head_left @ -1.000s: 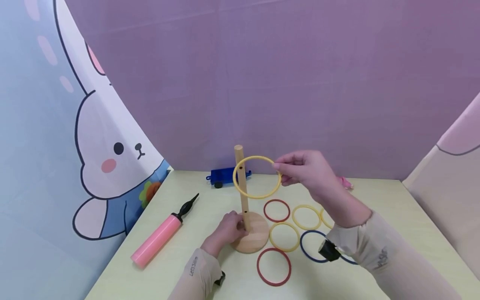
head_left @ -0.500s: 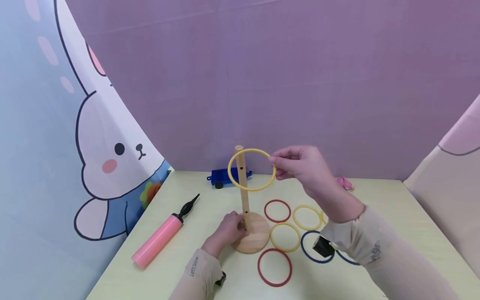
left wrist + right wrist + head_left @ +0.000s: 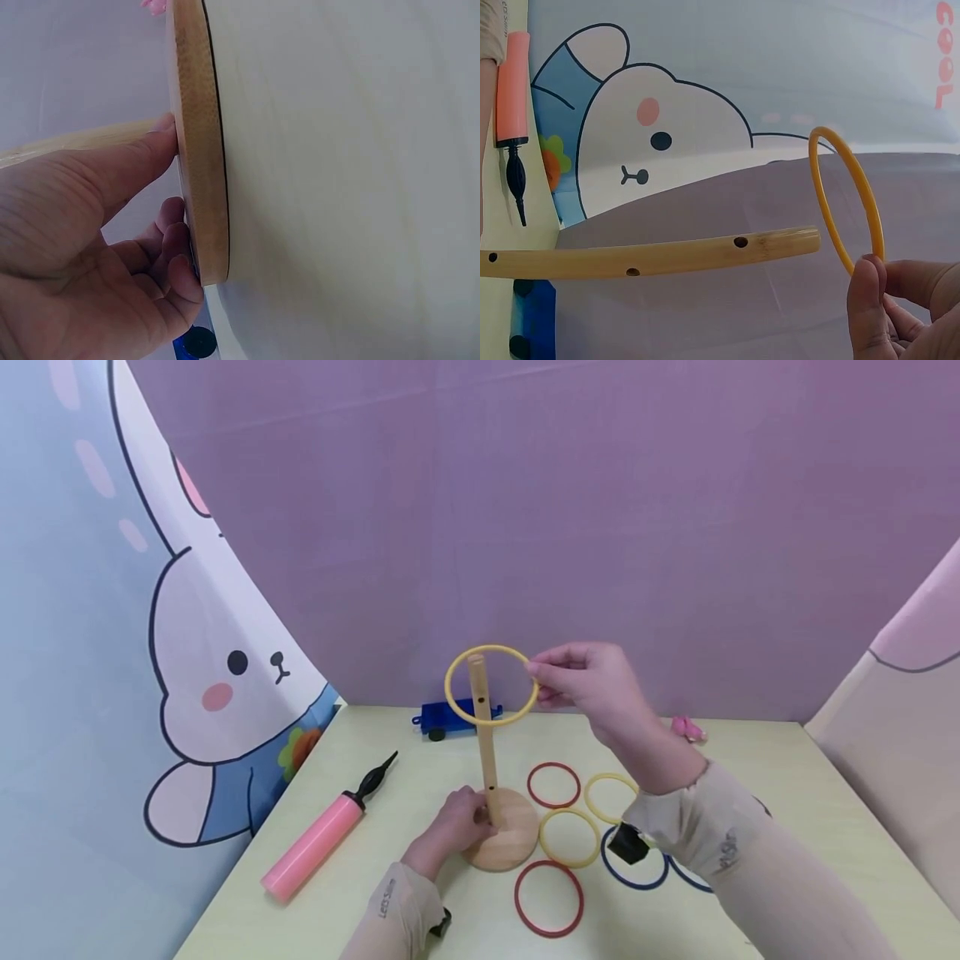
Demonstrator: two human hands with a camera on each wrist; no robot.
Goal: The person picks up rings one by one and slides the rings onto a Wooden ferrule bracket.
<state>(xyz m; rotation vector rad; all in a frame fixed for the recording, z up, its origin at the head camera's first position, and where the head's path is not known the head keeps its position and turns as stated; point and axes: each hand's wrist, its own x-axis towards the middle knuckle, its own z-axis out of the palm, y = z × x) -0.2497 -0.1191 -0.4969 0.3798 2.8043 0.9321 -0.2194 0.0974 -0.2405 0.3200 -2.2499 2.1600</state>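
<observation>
A wooden post (image 3: 486, 752) stands upright on a round wooden base (image 3: 510, 847) on the table. At its foot, my left hand (image 3: 456, 820) holds the stand, thumb and curled fingertips against the base in the left wrist view. Between thumb and fingers, my right hand (image 3: 588, 681) pinches a yellow ring (image 3: 491, 724) by its right edge. In the head view the ring encircles the post's top end. The right wrist view shows the tilted ring (image 3: 821, 191) just beyond the post's tip (image 3: 802, 241), apart from it.
Red rings (image 3: 549, 935), yellow rings (image 3: 570, 866) and blue rings (image 3: 633, 887) lie flat right of the base. A pink hand pump (image 3: 315, 847) lies at left. Behind the post sit a blue toy cart (image 3: 442, 718) and, farther right, a small pink object (image 3: 687, 728).
My right hand has moved the yellow ring up and left, from beside and in front of the post to over its top. My left hand has stayed at the base.
</observation>
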